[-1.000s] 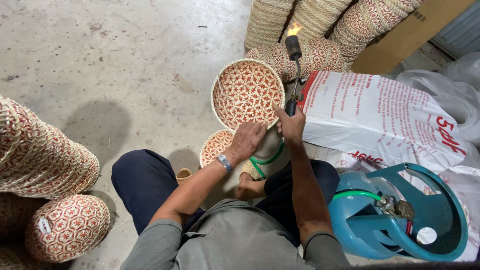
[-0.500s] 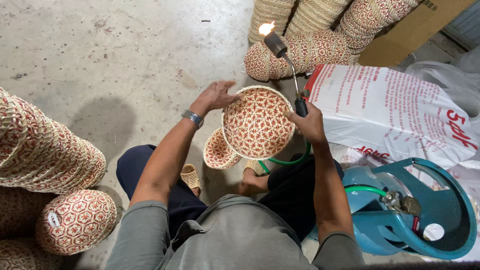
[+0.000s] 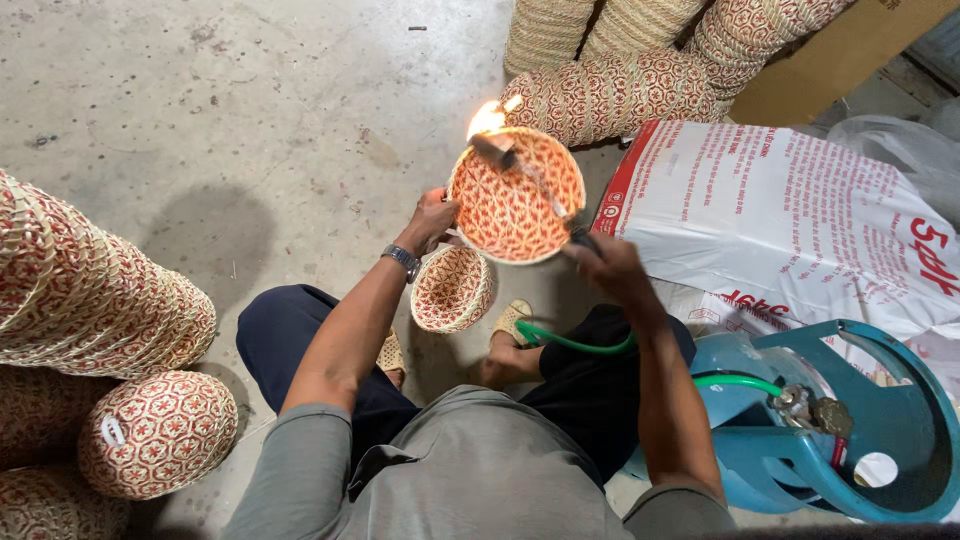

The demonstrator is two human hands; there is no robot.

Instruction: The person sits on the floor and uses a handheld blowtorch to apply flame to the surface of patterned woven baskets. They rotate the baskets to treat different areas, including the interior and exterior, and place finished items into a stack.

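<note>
Woven basket [image 3: 515, 205], round, red-and-cream pattern, empty: held tilted above the floor, open side toward the camera, rim gripped by left hand [image 3: 432, 218], fingers curled closed on the edge. Gas torch [image 3: 530, 180]: clasped in right hand [image 3: 612, 268], fist closed on the handle, lit flame [image 3: 487, 118] at the basket's upper rim. Second small basket [image 3: 452, 290], empty, on its side just below. Green hose [image 3: 575, 343] running to blue gas cylinder [image 3: 830, 440]. Stacked nested baskets [image 3: 90, 300] at left; more stacks [image 3: 620, 90] beyond. Printed white sack [image 3: 790, 220] at right
</note>
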